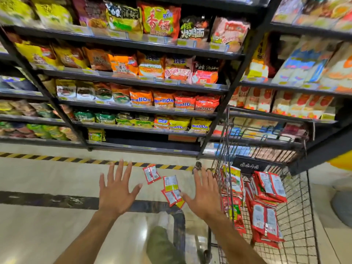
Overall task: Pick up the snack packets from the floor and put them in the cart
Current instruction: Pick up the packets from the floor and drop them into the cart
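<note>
Red snack packets lie on the pale floor between my hands: one packet (151, 173) farthest from me, a second packet (170, 183) below it, and a third packet (172, 197) overlapping a yellow-edged one. My left hand (116, 189) hovers with fingers spread, to the left of them and holding nothing. My right hand (204, 193) is also spread and empty, its thumb close to the nearest packet. The wire cart (297, 212) stands to the right of my right hand and holds several red packets (266, 204).
Dark shelves (133, 107) full of noodle bags run across the back, with a yellow-black striped line (57, 159) on the floor before them. A dark floor band (47, 200) crosses under my left arm. My leg (162, 244) shows at the bottom.
</note>
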Tool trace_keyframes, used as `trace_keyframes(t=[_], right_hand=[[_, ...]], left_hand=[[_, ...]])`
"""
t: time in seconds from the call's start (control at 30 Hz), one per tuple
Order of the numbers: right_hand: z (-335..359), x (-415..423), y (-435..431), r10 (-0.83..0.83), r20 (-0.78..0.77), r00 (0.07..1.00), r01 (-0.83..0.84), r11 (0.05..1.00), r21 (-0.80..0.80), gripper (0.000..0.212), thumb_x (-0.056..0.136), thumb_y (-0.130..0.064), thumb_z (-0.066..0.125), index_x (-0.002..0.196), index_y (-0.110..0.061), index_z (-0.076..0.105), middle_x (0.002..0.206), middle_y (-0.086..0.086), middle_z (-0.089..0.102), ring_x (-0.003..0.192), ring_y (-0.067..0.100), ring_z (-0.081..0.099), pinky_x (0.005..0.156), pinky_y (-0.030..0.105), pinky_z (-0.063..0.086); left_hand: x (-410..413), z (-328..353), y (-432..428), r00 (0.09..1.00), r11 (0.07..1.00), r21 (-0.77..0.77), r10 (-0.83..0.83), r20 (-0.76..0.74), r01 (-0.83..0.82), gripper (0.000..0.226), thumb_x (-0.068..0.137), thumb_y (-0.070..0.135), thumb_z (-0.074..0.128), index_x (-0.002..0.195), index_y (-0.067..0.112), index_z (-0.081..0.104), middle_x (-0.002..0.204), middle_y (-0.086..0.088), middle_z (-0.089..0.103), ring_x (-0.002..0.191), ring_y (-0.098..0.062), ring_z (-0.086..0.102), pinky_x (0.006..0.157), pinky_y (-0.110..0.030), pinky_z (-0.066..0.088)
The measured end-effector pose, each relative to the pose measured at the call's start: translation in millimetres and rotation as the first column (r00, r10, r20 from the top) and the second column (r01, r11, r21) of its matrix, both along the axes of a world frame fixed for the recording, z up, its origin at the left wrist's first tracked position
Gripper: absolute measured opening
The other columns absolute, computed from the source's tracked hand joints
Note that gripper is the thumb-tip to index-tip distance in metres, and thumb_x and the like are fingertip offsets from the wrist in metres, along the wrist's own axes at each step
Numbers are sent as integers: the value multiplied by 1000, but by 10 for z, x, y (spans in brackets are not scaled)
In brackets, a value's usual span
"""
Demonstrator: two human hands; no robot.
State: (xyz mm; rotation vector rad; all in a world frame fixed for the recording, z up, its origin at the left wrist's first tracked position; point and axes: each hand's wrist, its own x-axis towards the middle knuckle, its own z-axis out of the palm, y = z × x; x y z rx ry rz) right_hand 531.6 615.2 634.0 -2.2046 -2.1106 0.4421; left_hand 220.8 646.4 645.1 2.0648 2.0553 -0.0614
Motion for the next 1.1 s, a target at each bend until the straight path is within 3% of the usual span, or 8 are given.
trace_keyframes(t=[0.17,0.23,0.4,0.5,0.7,0.83,0.93,1.1], right_hand=[[-583,-92,901,-9,-30,1000,7,996,-87,99,88,-84,41,161,-17,34,169,18,26,154,42,27,120,60,34],[-795,-156,1235,-34,-45,998,30,995,-99,95,88,-82,41,158,-16,42,166,17,34,152,40,33,117,59,38],[-1287,-240,1955,-75,-27,997,70,988,-141,97,86,-79,36,162,-18,32,169,16,28,156,39,24,125,52,14],[-1646,-247,2313,-79,-31,996,70,974,-216,98,87,-78,31,166,-20,18,173,12,9,160,35,8,125,47,1],[-2827,-217,2800,-179,-39,983,169,968,-184,93,83,-70,47,159,-16,38,168,15,30,155,39,29,121,54,28],[-3751,-145,2974,-246,-58,968,223,940,-256,104,80,-81,28,165,-22,19,173,13,13,159,36,15,126,49,12],[-4454,-112,3049,-261,-42,964,237,925,-298,109,78,-87,23,165,-22,16,174,13,8,159,36,13,126,53,16],[-5675,-189,3146,-273,6,962,260,912,-318,113,77,-91,26,162,-17,28,168,19,27,153,42,28,121,57,28]], left_hand=[[-80,-421,880,998,993,-115,-21,-51,15,93,88,83,8,165,33,14,172,2,-4,160,-34,8,124,-59,4],[-80,-568,1240,997,989,-142,-37,-62,28,94,85,82,2,165,34,5,172,4,-10,161,-31,-1,125,-58,1],[62,-1020,2140,990,973,-207,-118,-82,99,94,82,80,-5,164,35,-5,174,1,-10,161,-30,-7,127,-57,3],[174,-1483,2627,980,960,-228,-183,-75,162,89,89,78,7,165,34,-2,174,1,-9,161,-32,-2,126,-58,7],[366,-2843,3267,959,938,-227,-279,-45,263,85,94,72,31,165,30,14,175,-2,7,156,-38,21,123,-61,18],[433,-3933,3474,937,915,-236,-345,-43,326,83,92,66,46,159,19,37,168,-14,30,149,-43,35,115,-65,31],[408,-4764,3536,928,894,-277,-372,-20,352,84,92,67,42,161,20,31,169,-13,28,151,-42,33,117,-66,29],[366,-6033,3597,927,878,-317,-374,9,358,88,89,71,32,163,24,25,170,-11,25,153,-38,29,117,-66,27]])
